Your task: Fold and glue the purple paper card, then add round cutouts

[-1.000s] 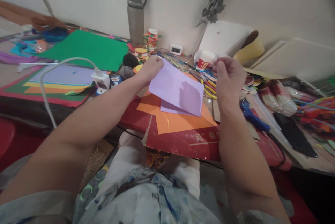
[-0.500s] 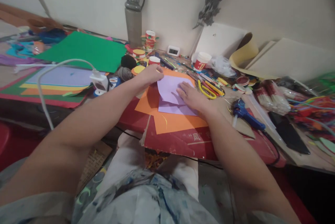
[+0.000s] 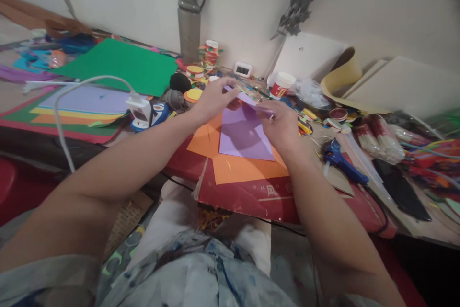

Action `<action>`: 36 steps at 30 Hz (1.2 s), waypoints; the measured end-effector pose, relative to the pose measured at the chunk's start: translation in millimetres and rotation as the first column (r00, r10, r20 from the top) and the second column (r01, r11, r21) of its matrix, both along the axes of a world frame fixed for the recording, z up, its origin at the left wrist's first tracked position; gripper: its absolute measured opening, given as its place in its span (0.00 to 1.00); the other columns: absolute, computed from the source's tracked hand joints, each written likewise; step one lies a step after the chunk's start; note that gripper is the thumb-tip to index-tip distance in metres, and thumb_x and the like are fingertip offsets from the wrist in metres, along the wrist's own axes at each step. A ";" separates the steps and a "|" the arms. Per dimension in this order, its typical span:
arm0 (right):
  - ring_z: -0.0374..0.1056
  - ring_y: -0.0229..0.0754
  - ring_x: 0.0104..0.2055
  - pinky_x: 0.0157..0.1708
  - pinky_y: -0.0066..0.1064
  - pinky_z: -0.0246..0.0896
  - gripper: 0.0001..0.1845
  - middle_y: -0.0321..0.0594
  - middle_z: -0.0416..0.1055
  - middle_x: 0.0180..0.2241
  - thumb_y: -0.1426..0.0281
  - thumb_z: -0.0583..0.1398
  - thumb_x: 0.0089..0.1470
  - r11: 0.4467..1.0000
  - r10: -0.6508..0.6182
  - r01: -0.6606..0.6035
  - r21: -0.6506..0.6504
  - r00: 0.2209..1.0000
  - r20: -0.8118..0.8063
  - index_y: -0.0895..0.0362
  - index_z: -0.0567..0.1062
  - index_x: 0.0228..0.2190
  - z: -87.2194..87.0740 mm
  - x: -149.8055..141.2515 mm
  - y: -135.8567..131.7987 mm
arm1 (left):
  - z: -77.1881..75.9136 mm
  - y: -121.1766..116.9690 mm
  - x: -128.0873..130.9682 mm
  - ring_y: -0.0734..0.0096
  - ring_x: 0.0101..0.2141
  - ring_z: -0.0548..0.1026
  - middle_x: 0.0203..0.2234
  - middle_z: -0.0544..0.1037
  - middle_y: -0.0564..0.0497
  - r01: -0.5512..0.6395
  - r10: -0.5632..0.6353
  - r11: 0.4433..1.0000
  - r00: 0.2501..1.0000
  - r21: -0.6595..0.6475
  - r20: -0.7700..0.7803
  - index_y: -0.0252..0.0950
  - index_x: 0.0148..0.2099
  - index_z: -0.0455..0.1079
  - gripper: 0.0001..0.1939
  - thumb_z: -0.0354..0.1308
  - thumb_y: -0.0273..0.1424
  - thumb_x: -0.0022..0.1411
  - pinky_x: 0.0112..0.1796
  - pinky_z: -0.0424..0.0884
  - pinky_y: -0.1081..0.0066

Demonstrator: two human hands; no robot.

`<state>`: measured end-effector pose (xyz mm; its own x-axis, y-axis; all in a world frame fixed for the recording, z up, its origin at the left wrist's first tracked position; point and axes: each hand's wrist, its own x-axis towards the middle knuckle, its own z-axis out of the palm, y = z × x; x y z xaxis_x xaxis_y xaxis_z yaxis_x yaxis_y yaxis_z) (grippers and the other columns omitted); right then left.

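Between my two hands a piece of purple paper [image 3: 246, 100] is raised and seen nearly edge-on. My left hand [image 3: 220, 97] pinches its left end, and my right hand [image 3: 280, 122] grips its right end with curled fingers. Below it, another purple sheet [image 3: 240, 139] lies flat, shaded by the raised piece. Orange paper [image 3: 237, 171] is spread underneath, with a thin yellow sliver on it. All of this rests on a red cardboard sheet [image 3: 215, 197] at the table's front edge.
A blue glue gun [image 3: 341, 161] and a black phone-like slab [image 3: 400, 189] lie at right. Left stand a white plug adapter [image 3: 141, 108] with a cable and a green sheet [image 3: 122, 67]. A grey bottle [image 3: 189, 27] and paper cup [image 3: 282, 85] stand behind.
The upper purple paper, which lay flat under my right palm, is now lifted and tilted off the lower sheet. My right hand has closed on its right end.
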<state>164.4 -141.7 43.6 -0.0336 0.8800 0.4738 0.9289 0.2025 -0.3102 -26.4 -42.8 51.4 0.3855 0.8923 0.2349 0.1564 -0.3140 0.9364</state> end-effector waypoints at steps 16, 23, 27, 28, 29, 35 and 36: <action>0.82 0.54 0.54 0.54 0.39 0.72 0.19 0.51 0.86 0.51 0.69 0.62 0.66 0.844 0.035 0.126 -0.521 0.957 0.289 0.57 0.88 0.53 14.4 12.1 -10.3 | -4.9 -17.0 -4.7 0.55 0.57 0.79 0.56 0.83 0.44 0.572 -0.010 0.729 0.558 0.375 -0.830 0.41 0.50 0.87 0.12 0.64 0.33 0.69 0.57 0.72 0.64; 0.83 0.51 0.50 0.47 0.34 0.72 0.18 0.44 0.87 0.47 0.71 0.62 0.64 0.839 0.045 0.119 -0.531 0.957 0.286 0.51 0.90 0.48 17.1 12.8 -11.7 | -3.7 -18.1 -3.6 0.61 0.45 0.83 0.45 0.89 0.48 0.559 -0.130 0.792 0.547 0.245 -0.827 0.42 0.49 0.87 0.13 0.63 0.30 0.68 0.47 0.73 0.68; 0.81 0.48 0.40 0.38 0.32 0.69 0.16 0.45 0.87 0.38 0.72 0.63 0.62 0.827 0.009 0.146 -0.543 0.962 0.273 0.53 0.91 0.43 18.9 13.4 -11.4 | -2.8 -14.0 -3.9 0.61 0.46 0.83 0.46 0.88 0.46 0.554 -0.185 0.801 0.590 0.227 -0.786 0.39 0.48 0.87 0.11 0.68 0.31 0.65 0.47 0.72 0.67; 0.80 0.47 0.37 0.37 0.32 0.68 0.15 0.44 0.87 0.36 0.72 0.62 0.62 0.823 0.010 0.149 -0.548 0.961 0.276 0.54 0.91 0.41 19.6 14.3 -11.3 | -3.2 -12.8 -4.0 0.62 0.45 0.83 0.45 0.89 0.46 0.549 -0.203 0.806 0.606 0.220 -0.769 0.39 0.47 0.87 0.10 0.68 0.32 0.65 0.47 0.72 0.67; 0.79 0.46 0.36 0.36 0.32 0.67 0.15 0.44 0.86 0.34 0.72 0.62 0.62 0.823 0.013 0.147 -0.549 0.961 0.278 0.54 0.91 0.40 20.1 15.5 -11.3 | -3.9 -11.7 -4.2 0.63 0.43 0.83 0.43 0.89 0.46 0.543 -0.222 0.813 0.622 0.209 -0.751 0.39 0.46 0.88 0.09 0.69 0.32 0.64 0.46 0.72 0.68; 0.79 0.46 0.38 0.37 0.32 0.69 0.18 0.42 0.87 0.38 0.73 0.60 0.62 0.839 0.040 0.095 -0.536 0.971 0.235 0.52 0.91 0.40 16.3 24.8 -10.8 | -9.2 -5.2 -5.5 0.68 0.35 0.81 0.34 0.88 0.48 0.470 -0.260 0.866 0.712 0.167 -0.652 0.37 0.39 0.87 0.06 0.69 0.31 0.63 0.40 0.71 0.70; 0.80 0.46 0.38 0.37 0.32 0.69 0.18 0.42 0.88 0.39 0.73 0.60 0.62 0.840 0.028 0.104 -0.532 0.972 0.234 0.52 0.91 0.40 15.2 25.3 -10.8 | -10.1 -4.4 -5.6 0.69 0.34 0.81 0.34 0.88 0.48 0.461 -0.259 0.871 0.723 0.168 -0.641 0.37 0.40 0.87 0.06 0.68 0.31 0.63 0.40 0.71 0.71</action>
<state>189.7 -152.4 58.8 -0.0410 0.9950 -0.0910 0.9893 0.0277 -0.1430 -32.0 -47.2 41.4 0.8108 0.5799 0.0790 0.4504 -0.7045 0.5485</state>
